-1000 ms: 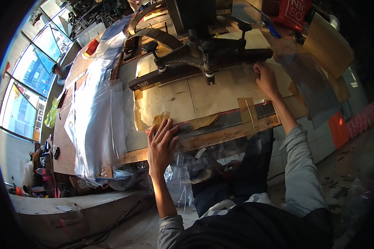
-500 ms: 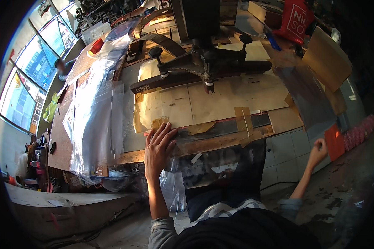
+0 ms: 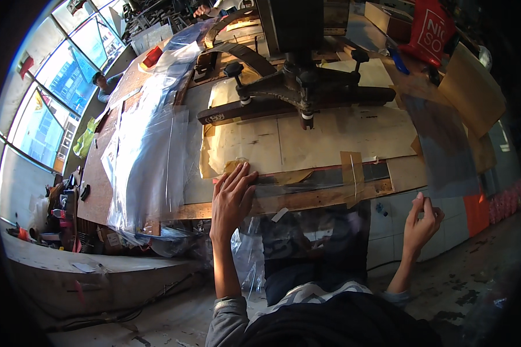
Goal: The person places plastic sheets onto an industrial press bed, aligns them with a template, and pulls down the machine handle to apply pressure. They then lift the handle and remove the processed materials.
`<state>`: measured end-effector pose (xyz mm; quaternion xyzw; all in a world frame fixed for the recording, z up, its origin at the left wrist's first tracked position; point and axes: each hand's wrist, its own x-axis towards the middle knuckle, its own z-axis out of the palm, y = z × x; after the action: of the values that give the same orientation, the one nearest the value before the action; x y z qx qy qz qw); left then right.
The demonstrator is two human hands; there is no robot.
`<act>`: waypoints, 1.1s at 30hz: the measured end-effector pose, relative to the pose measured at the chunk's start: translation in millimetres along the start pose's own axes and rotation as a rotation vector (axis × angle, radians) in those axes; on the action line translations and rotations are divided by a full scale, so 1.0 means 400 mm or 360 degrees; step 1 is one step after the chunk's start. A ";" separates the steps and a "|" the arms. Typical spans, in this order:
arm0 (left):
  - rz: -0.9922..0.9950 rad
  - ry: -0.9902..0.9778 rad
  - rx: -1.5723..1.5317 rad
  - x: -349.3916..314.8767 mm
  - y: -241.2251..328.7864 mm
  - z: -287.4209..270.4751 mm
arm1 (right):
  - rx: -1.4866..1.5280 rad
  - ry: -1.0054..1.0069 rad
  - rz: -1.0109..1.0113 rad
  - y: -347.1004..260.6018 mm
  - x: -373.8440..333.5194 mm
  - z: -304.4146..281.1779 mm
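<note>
My left hand (image 3: 233, 199) lies flat with fingers stretched over the front left corner of a pale board (image 3: 315, 144), by a patch of brown tape (image 3: 235, 166). Its fingertips press on that corner. To the right, beyond the table's front edge, my right hand (image 3: 421, 225) is raised, thumb and fingers pinched together. Its fingertips are close to the lower corner of a see-through grey plastic sheet (image 3: 443, 153) hanging over the table's right end; whether they grip it or other clear film I cannot make out. Another brown tape strip (image 3: 351, 178) crosses the board's front edge.
A dark metal press head (image 3: 298, 92) with a long crossbar stands over the board. Clear plastic film (image 3: 142, 156) is heaped on the left. A red bag (image 3: 429, 32) and brown cardboard (image 3: 474, 87) are at the right. One person (image 3: 103, 87) is near the windows.
My right hand has moved left and up, from beside the orange piece to near the plastic sheet's lower corner. My left hand stays on the board's corner. The view has shifted slightly.
</note>
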<state>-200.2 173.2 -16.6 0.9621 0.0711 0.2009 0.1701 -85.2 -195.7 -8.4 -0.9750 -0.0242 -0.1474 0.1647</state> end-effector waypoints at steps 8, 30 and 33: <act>-0.0017 0.0030 -0.0014 -0.003 0.001 0.004 | 0.0449 0.0012 -0.1119 -0.185 0.083 0.097; 0.0008 0.0115 -0.0005 0.033 -0.009 0.028 | 0.0076 -0.0256 -0.1030 -0.212 0.124 0.167; -0.0020 0.0095 -0.0009 0.035 -0.007 0.028 | 0.0102 -0.0266 -0.1026 -0.213 0.127 0.170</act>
<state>-182.9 175.3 -22.0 0.9548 0.0816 0.2286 0.1718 -26.0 -92.8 -27.9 -0.9201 -0.3496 -0.1106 0.1377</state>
